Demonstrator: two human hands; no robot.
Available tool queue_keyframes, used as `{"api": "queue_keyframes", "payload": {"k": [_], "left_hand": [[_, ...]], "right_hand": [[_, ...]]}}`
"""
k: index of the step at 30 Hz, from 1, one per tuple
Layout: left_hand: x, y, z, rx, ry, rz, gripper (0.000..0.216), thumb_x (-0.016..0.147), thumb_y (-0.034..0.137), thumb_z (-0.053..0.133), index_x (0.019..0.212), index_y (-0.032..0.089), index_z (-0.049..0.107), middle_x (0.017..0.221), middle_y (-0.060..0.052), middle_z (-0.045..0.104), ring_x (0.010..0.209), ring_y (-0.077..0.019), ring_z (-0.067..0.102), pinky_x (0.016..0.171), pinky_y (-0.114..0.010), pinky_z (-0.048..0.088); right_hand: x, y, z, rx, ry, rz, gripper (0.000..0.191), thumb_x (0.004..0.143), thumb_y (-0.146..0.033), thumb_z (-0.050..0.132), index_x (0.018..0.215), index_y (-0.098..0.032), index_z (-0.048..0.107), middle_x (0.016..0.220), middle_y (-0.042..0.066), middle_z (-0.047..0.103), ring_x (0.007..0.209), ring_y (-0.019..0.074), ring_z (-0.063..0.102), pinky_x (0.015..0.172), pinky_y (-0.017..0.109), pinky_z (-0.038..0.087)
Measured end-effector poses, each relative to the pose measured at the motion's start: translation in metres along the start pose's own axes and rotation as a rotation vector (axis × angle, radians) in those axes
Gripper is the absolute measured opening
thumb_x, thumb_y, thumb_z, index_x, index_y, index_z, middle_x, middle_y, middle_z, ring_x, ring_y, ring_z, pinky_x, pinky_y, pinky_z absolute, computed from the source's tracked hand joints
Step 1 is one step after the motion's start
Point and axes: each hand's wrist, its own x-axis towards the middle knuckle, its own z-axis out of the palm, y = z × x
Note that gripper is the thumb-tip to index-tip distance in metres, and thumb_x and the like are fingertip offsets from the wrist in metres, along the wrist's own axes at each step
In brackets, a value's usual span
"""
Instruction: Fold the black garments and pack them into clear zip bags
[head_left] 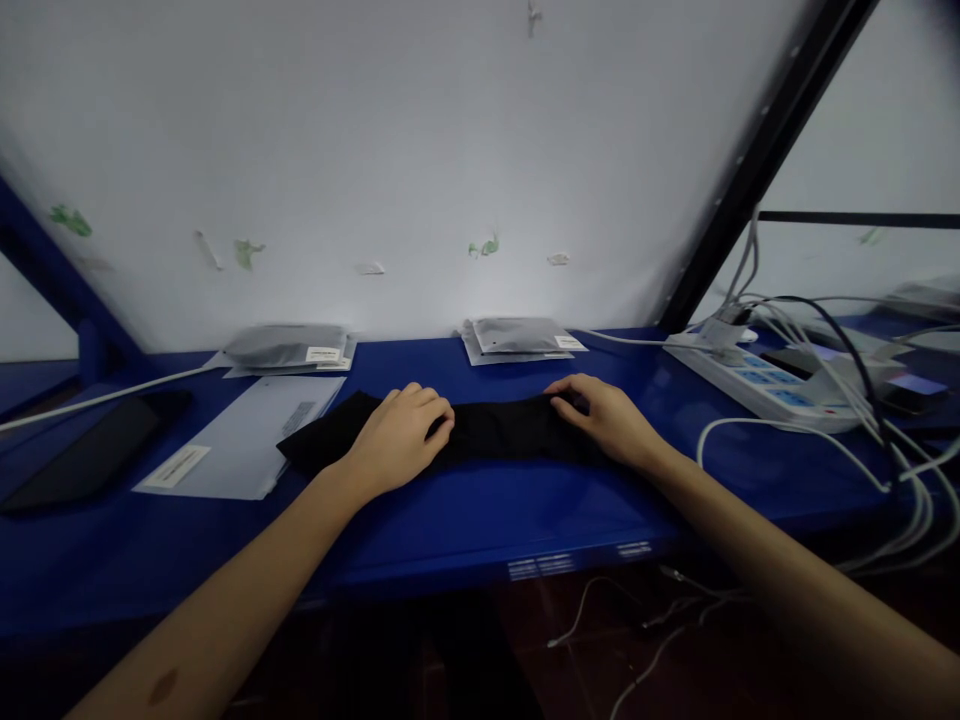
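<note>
A long strip of black cloth [495, 428] lies flat across the blue workbench [465, 520]. My left hand [397, 438] rests on its left part with the fingers curled and pinching the fabric. My right hand [607, 418] presses on the cloth's right end, fingertips bent down and gripping the edge. Both forearms reach in from below.
A flat grey bag with a white label [240, 450] lies left of the cloth, with a dark phone-like slab [90, 455] beyond it. Two stacks of packed grey bags [289, 347] [517, 338] sit by the white back wall. A power strip [765, 385] with many cables is at the right.
</note>
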Motion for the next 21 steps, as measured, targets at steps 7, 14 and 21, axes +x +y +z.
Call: {"api": "queue_keyframes", "payload": {"k": [7, 14, 21], "left_hand": [[-0.0003, 0.0006, -0.0006, -0.003, -0.016, -0.006, 0.022, 0.098, 0.024, 0.045, 0.095, 0.019, 0.066, 0.096, -0.005, 0.068, 0.093, -0.023, 0.056, 0.085, -0.04, 0.045], [-0.0008, 0.0015, 0.0003, -0.007, -0.01, -0.01, 0.021, 0.098, 0.023, 0.045, 0.094, 0.019, 0.065, 0.096, -0.005, 0.068, 0.092, -0.0225, 0.056, 0.085, -0.039, 0.045], [-0.001, 0.0026, 0.0003, -0.005, -0.015, -0.009, 0.021, 0.098, 0.023, 0.045, 0.095, 0.019, 0.066, 0.097, -0.005, 0.067, 0.093, -0.0226, 0.056, 0.085, -0.039, 0.045]], "right_hand": [[-0.0002, 0.0002, -0.0008, -0.014, -0.007, -0.025, 0.018, 0.091, -0.032, 0.053, 0.1, -0.024, 0.067, 0.099, 0.007, 0.072, 0.095, 0.0259, 0.066, 0.089, 0.045, 0.051], [-0.0005, -0.0014, -0.0018, -0.005, -0.01, -0.019, 0.018, 0.091, -0.032, 0.054, 0.099, -0.024, 0.068, 0.098, 0.006, 0.072, 0.094, 0.0254, 0.066, 0.089, 0.045, 0.052], [0.0006, -0.0019, -0.0018, -0.006, -0.014, -0.013, 0.016, 0.09, -0.031, 0.054, 0.097, -0.024, 0.068, 0.098, 0.006, 0.072, 0.094, 0.0247, 0.066, 0.089, 0.044, 0.051]]}}
